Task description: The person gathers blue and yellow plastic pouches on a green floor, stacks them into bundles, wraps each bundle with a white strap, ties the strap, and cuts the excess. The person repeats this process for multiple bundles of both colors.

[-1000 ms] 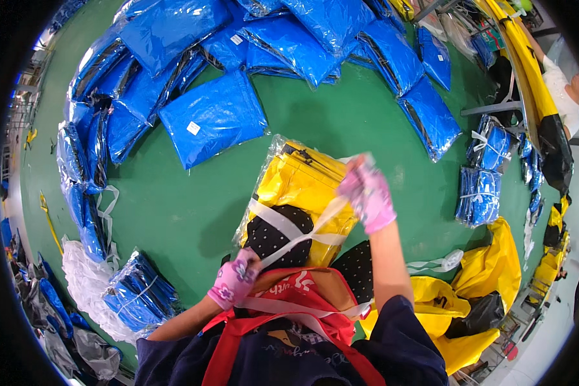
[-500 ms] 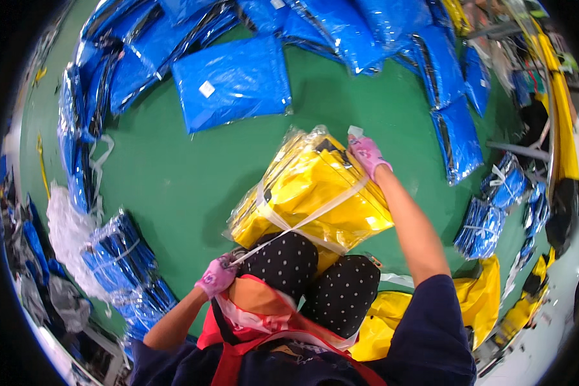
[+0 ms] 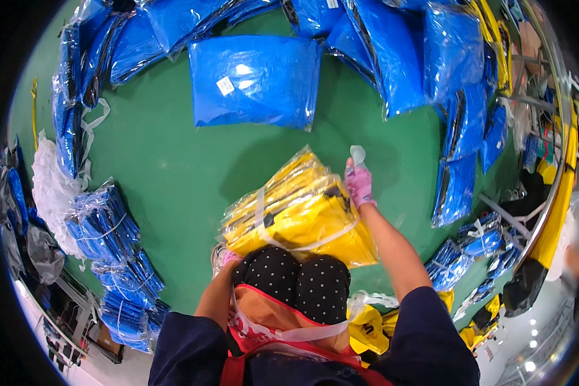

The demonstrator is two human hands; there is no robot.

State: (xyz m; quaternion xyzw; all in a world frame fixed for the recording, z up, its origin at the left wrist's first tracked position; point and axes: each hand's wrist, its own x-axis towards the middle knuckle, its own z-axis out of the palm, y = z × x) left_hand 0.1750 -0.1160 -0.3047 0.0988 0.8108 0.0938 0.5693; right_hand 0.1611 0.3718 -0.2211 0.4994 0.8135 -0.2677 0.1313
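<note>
A bundle of yellow folded sheets in clear plastic [image 3: 302,212] leans against my knees, with a white strap [image 3: 260,215] across it. My right hand [image 3: 360,184], in a pink patterned glove, is at the bundle's far right edge. Its fingers are curled, and a pale whitish strip [image 3: 358,154] sticks up past the thumb. Low at the bundle's near left corner, my left hand [image 3: 230,257] shows only a bit of pink glove beside my knee. Its fingers are hidden. A loose white strap end [image 3: 315,332] lies over my lap.
A large blue plastic-wrapped pack [image 3: 254,80] lies ahead on the green floor [image 3: 167,161]. Many more blue packs [image 3: 453,51] curve around it. Strapped blue bundles [image 3: 103,222] stand at left, others [image 3: 469,248] at right. White crumpled plastic [image 3: 51,186] is at far left.
My left hand has come in from the lower left to beside my knee. The strap it pulled taut now hangs slack across my lap. The bundle has tipped and the view has shifted.
</note>
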